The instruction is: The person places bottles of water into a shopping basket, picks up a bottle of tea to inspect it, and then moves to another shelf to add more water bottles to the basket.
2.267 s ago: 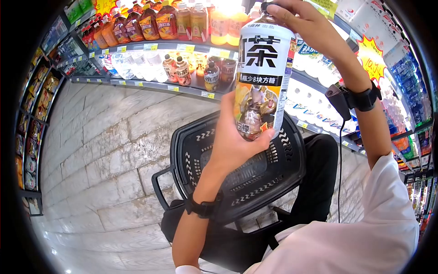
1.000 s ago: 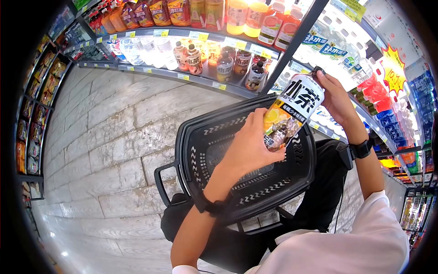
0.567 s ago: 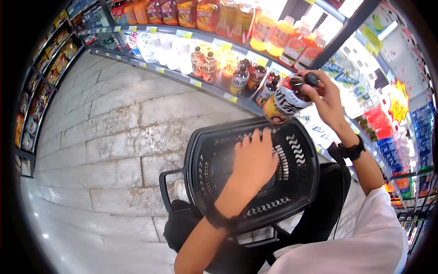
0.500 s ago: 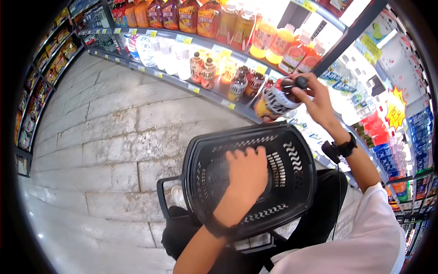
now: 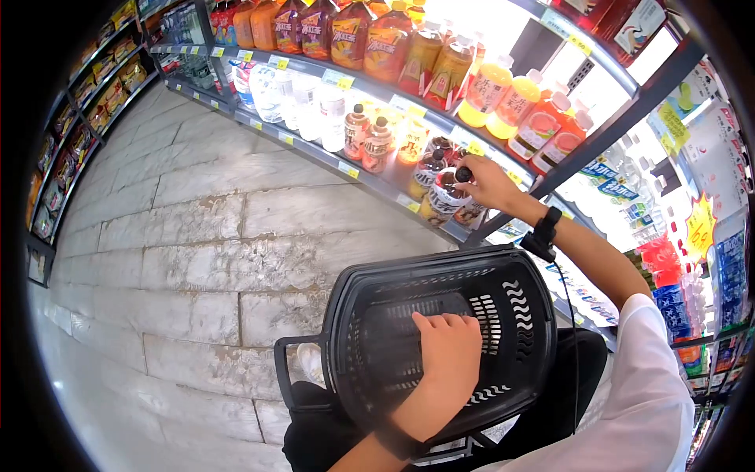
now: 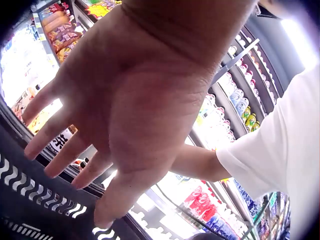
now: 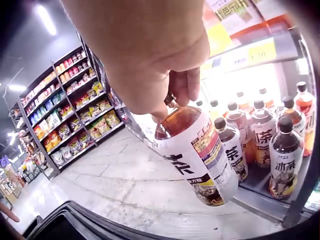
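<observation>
My right hand [image 5: 497, 189] pinches a bottle of iced tea [image 5: 442, 201] by its black cap, at the front of the lit bottom shelf. In the right wrist view the iced tea bottle [image 7: 200, 155] hangs tilted below my fingers, its white label turned to the camera. Matching bottles [image 7: 262, 135] stand on the shelf beside it. Over the black shopping basket [image 5: 440, 259] is my left hand [image 5: 452, 354], holding nothing. The left wrist view shows the left hand [image 6: 135, 110] with its fingers spread and fairly straight.
Juice bottles [image 5: 515, 106] and tea bottles line the shelf above. A dark upright post [image 5: 605, 118] divides the shelving right of my right hand. The basket's handle [image 5: 285, 376] sticks out at left. Snack racks [image 5: 86, 118] stand across the tiled floor [image 5: 197, 259].
Both hands held the iced tea bottle at first. My left hand let go and lowered over the basket. The right hand carried the bottle by its cap down and across to the bottom shelf.
</observation>
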The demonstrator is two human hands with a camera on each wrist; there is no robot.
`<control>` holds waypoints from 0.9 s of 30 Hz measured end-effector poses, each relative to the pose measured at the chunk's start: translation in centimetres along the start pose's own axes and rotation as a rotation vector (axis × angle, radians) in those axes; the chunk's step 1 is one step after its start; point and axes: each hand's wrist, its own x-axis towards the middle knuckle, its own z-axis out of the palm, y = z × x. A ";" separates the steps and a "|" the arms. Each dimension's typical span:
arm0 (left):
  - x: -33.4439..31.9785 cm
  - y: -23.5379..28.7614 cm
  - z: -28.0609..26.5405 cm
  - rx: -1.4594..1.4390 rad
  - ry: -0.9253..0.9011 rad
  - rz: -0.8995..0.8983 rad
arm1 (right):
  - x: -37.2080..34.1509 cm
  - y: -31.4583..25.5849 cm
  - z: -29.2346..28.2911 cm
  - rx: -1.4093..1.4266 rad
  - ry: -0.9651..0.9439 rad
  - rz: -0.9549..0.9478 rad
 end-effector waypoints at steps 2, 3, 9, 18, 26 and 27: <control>0.1 0.0 0.0 -0.004 -0.070 -0.014 | 0.7 2.3 1.4 -0.143 -0.055 -0.044; 0.0 0.2 0.1 -0.013 -0.136 -0.021 | 1.1 2.7 1.6 -0.160 -0.074 -0.042; 0.2 0.8 0.3 0.013 -0.145 -0.028 | 1.9 5.1 4.2 -0.305 -0.178 -0.001; 0.3 1.5 0.9 0.066 -0.094 -0.075 | 2.5 4.9 6.1 -0.564 -0.246 0.264; 0.5 1.2 0.1 0.083 -0.129 -0.083 | 4.5 7.6 6.1 -0.531 -0.310 0.329; 0.4 1.1 -0.1 0.089 -0.138 -0.082 | 5.1 8.0 5.9 -0.530 -0.374 0.333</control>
